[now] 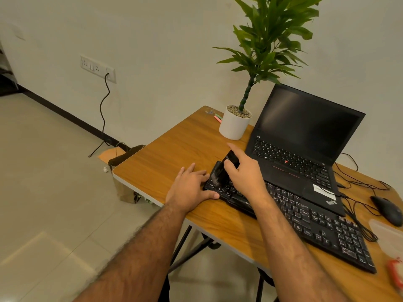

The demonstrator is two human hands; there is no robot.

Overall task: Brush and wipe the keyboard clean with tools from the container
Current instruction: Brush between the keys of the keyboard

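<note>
A black keyboard (305, 216) lies diagonally on the wooden table (174, 153), in front of the laptop. My right hand (244, 173) grips a black brush (224, 168) by its handle, with the bristles down on the keyboard's left end. My left hand (192, 186) lies flat on the table against the keyboard's left edge, its thumb touching the front corner. A clear plastic container (388, 234) sits at the far right edge, only partly in view.
An open black laptop (301, 140) stands behind the keyboard. A white potted plant (235, 125) is at the back, with pens (218, 117) beside it. A black mouse (387, 209) and cables (357, 205) lie to the right. A paper bag (124, 188) stands on the floor beside the table.
</note>
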